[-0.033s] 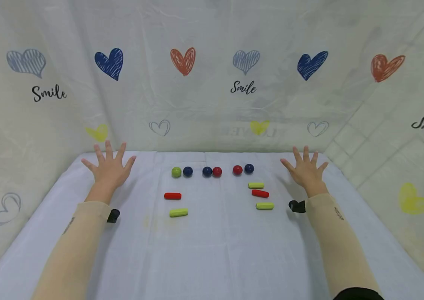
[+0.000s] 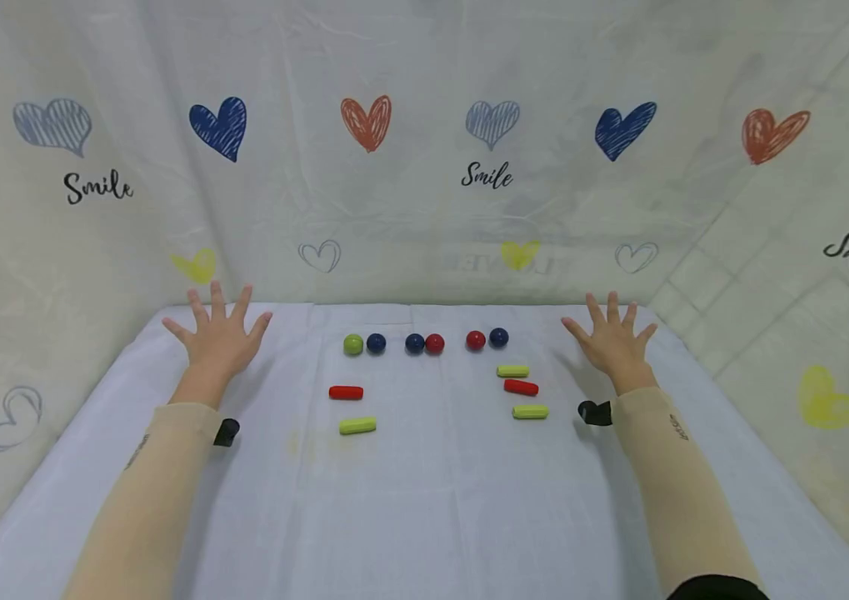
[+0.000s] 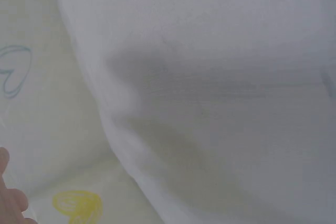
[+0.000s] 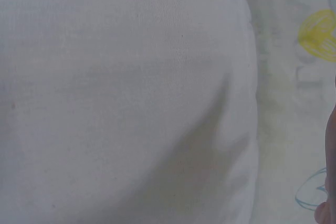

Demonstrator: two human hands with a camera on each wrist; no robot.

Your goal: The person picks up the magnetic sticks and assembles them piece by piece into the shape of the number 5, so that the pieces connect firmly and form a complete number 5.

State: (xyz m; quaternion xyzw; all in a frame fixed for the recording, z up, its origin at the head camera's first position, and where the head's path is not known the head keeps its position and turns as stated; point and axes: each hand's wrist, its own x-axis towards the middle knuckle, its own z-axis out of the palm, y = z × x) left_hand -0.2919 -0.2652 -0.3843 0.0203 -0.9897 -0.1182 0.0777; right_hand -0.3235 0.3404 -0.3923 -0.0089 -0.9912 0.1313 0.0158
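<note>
My left hand point(image 2: 219, 339) is held over the far left of the table with its fingers spread and nothing in it. On the far right, my right hand point(image 2: 614, 343) is spread the same way and holds nothing. Between them, a row of small balls runs along the back: a green ball point(image 2: 352, 344), several dark blue ones such as this blue ball point(image 2: 376, 343), and two red ones, including a red ball point(image 2: 435, 343). Nearer lie short sticks: a red stick point(image 2: 346, 392) and a yellow-green stick point(image 2: 357, 426) at left, a red stick point(image 2: 521, 387) between two yellow-green ones at right.
A white cloth point(image 2: 409, 517) covers the table. Behind and beside it hangs a pale curtain point(image 2: 424, 217) printed with hearts and "Smile". Each wrist wears a small black camera, like the right camera point(image 2: 595, 413). Fingertips show at the edges of both wrist views.
</note>
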